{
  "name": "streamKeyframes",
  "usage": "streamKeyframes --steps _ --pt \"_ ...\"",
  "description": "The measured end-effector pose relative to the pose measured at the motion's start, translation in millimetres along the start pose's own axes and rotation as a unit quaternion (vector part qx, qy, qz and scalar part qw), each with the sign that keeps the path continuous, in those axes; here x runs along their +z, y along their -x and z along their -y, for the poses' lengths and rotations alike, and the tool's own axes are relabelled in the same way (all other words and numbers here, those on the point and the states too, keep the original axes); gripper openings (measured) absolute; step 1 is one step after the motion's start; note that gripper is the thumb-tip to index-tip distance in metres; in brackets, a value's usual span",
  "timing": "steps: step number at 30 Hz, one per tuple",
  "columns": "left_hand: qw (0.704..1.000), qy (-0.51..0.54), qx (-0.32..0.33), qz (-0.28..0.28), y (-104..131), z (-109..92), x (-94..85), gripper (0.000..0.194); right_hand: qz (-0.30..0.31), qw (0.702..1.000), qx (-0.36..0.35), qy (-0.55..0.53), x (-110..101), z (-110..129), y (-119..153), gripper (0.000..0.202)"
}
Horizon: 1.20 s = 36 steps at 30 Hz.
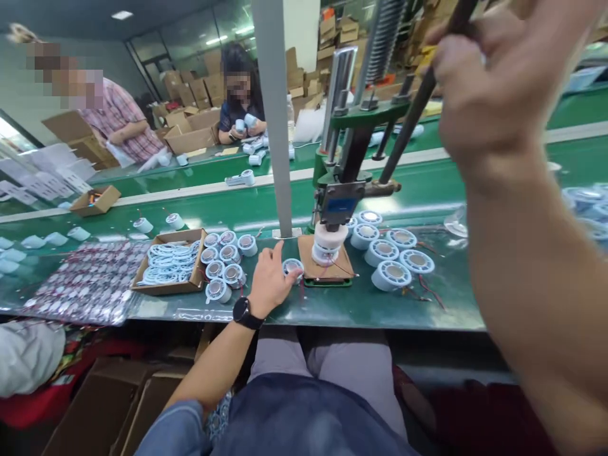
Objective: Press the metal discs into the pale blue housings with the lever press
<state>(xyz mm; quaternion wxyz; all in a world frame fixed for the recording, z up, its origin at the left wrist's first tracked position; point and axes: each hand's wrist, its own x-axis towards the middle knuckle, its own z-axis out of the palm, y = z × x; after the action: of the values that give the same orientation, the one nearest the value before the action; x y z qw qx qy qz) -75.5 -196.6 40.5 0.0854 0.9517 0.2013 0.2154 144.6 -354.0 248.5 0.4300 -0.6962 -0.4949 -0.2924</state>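
My right hand [494,76], raised at the upper right, is wrapped round the long dark lever [413,120] of a hand press [339,199]. Under the ram of that press stands a white and pale blue round part [326,248] with thin wires, on a brown board [311,269]. My left hand [270,278], wearing a black watch, rests low beside another pale blue round part [292,268]. Its thumb reaches over the front of that part and the other fingers are stretched out. Whether the fingers press on the part I cannot tell.
Several pale blue round parts [394,273] with wires stand right of the press, and more [230,254] stand left. Beside these is a cardboard box [166,288] of pale blue cords. A grey post [275,120] rises behind my left hand. Two people work across the green bench [228,212].
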Motion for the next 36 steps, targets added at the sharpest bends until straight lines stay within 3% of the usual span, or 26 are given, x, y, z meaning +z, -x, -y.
streamKeyframes --steps 1,3,5,8,11,15,17,19,22,24,26,28,30,32,36 --pt "0.999 0.010 0.003 -0.032 -1.7 11.5 -10.1 0.063 -0.083 0.996 -0.003 -0.031 11.4 2.5 11.4 0.052" --pt "0.995 0.001 -0.018 -0.094 -6.4 49.4 -39.1 0.050 -0.201 0.975 0.014 -0.096 40.5 5.3 64.0 0.054" --pt "0.990 -0.036 -0.069 -0.118 -13.5 101.7 -72.0 0.039 -0.194 0.970 0.070 -0.129 76.2 3.9 132.0 0.058" --pt "0.989 -0.049 -0.119 -0.069 -24.2 181.2 -106.3 0.031 -0.078 0.973 0.177 -0.124 129.9 -2.6 206.1 0.081" --pt "0.976 -0.108 -0.185 0.035 -27.9 233.8 -113.2 0.037 -0.042 0.954 0.260 -0.141 165.9 -6.2 223.0 0.086" --pt "0.970 -0.149 -0.183 0.058 -27.9 258.9 -112.1 0.042 -0.140 0.951 0.262 -0.092 170.0 0.8 214.5 0.069" --pt "0.974 -0.148 -0.167 0.037 -27.1 256.6 -118.8 0.042 -0.158 0.960 0.226 -0.037 154.8 5.4 221.8 0.058" --pt "0.978 -0.148 -0.145 -0.032 -21.8 241.6 -127.4 0.044 -0.127 0.975 0.183 0.025 131.9 5.4 239.3 0.049" --pt "0.984 -0.101 -0.067 -0.134 2.2 188.6 -124.0 0.038 -0.021 0.982 0.118 0.145 95.8 -7.2 273.1 0.037" --pt "0.994 -0.030 0.017 -0.102 28.3 139.1 -100.5 0.024 0.037 0.973 0.089 0.211 78.2 -20.2 291.0 0.034" --pt "0.995 0.023 0.094 -0.037 56.6 92.1 -62.4 0.025 0.077 0.963 0.067 0.251 66.7 -30.0 299.6 0.033" --pt "0.992 0.040 0.118 -0.028 80.2 59.0 -21.1 0.031 0.108 0.953 0.054 0.278 59.7 -31.7 298.3 0.034" --pt "0.995 0.041 0.093 -0.022 95.3 44.1 11.1 0.038 0.128 0.948 0.056 0.286 57.3 -23.1 289.5 0.037" --pt "0.997 0.046 0.056 -0.006 102.3 42.7 27.6 0.048 0.137 0.958 0.053 0.245 63.3 -6.1 277.5 0.039" --pt "0.996 0.088 0.008 0.030 99.5 46.2 26.0 0.054 0.176 0.982 0.015 0.069 110.1 33.3 254.7 0.045"
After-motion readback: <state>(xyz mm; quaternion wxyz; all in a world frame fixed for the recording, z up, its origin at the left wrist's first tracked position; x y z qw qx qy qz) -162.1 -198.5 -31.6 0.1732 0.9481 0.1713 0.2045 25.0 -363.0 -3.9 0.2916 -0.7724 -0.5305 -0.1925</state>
